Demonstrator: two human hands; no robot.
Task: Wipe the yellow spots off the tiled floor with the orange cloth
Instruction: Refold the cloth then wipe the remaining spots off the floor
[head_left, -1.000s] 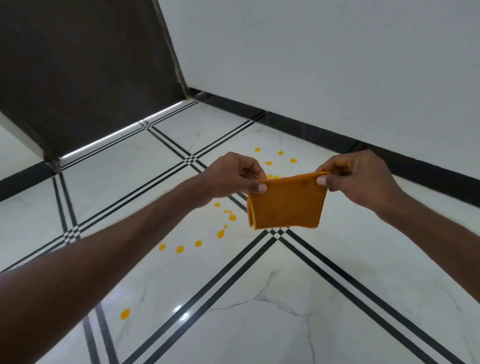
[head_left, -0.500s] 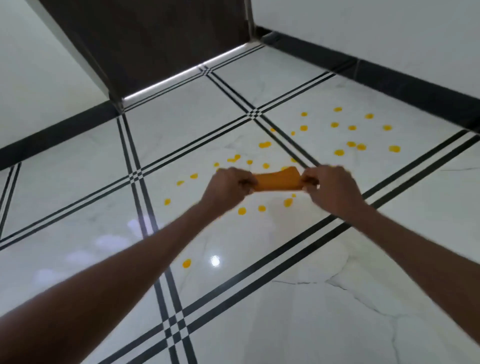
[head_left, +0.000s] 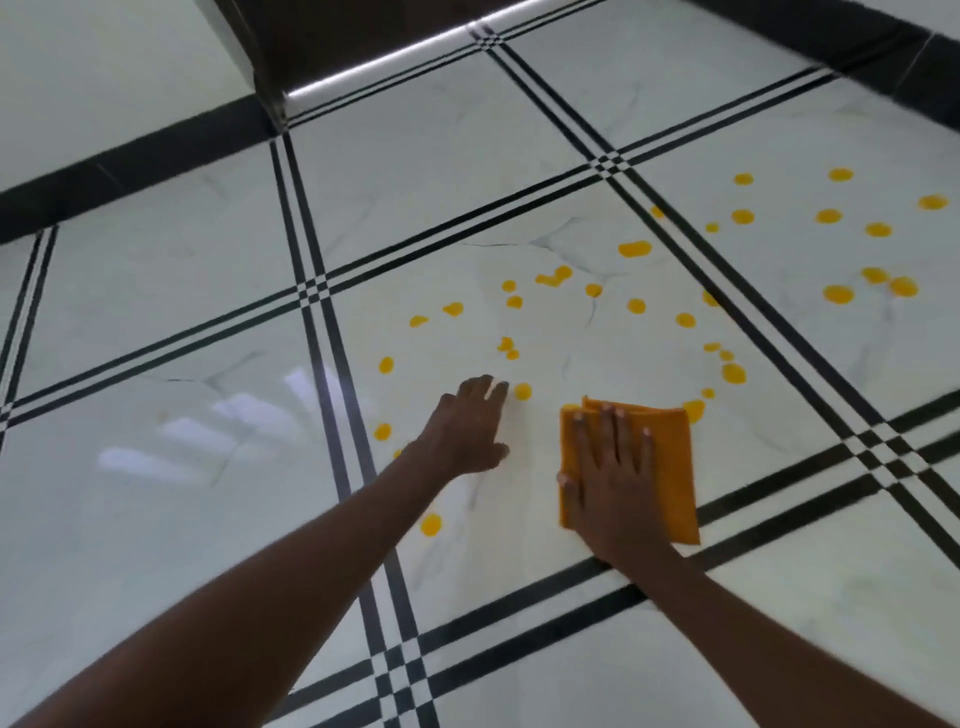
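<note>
On the left, a dark skirting (head_left: 130, 166) is running along the far edge of the floor (head_left: 171, 332), whose pale marble tiles are divided by black striped bands. A lone spot (head_left: 430, 524) is lying beside the left forearm, and two more are sitting close to the band that is crossing under that arm.

The left hand (head_left: 470, 431) is resting flat on the floor, fingers (head_left: 488, 389) straight and close together, holding nothing; it seems to be bracing the body. Just past its fingertips one spot (head_left: 522, 391) is lying untouched.

Right of it, the right hand (head_left: 608, 467) is pressing the folded cloth (head_left: 667, 467) flat against the tile, fingers spread wide over its left half. The cloth is lying in the near right part of the middle tile, its near edge close to the black band. A spot (head_left: 694, 409) is touching its far right corner.

Most of the spots (head_left: 635, 249) are scattered farther out on this tile, with another cluster (head_left: 837, 294) on the tile beyond the right band.

Wiping is only just starting: the cloth is down, yet almost every mark remains. The next move likely calls for pushing the cloth outward under steady pressure through the nearest marks, then reaching across the band.
</note>
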